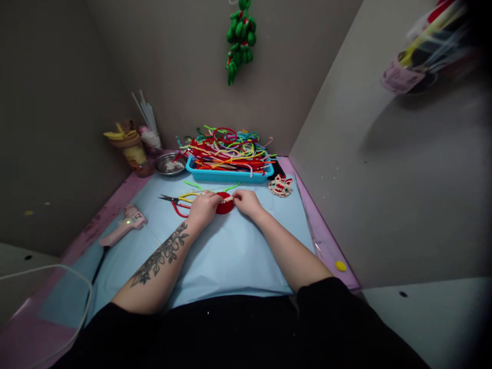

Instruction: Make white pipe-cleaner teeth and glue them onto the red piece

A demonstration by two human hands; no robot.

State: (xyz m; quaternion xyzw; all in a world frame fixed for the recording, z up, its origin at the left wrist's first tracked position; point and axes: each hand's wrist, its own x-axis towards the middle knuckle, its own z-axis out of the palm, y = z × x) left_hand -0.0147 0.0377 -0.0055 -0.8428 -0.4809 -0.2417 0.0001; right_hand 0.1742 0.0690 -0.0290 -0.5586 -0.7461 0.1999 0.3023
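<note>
My left hand (204,206) and my right hand (247,201) meet over a small red round piece (224,205) edged with a white pipe cleaner, lying on the light blue mat (226,251). Both hands have their fingers pinched on it, the left from the left side, the right from the right. Yellow, red and green pipe cleaners (184,197) lie loose just left of my left hand, next to small black scissors (169,198). A tattoo runs along my left forearm.
A blue tray (226,176) heaped with coloured pipe cleaners stands behind the hands. A finished red-and-white figure (280,185) lies at right. A pink glue gun (123,225), metal dish (170,164) and cup (132,146) sit at left. A green ornament (240,38) hangs on the wall.
</note>
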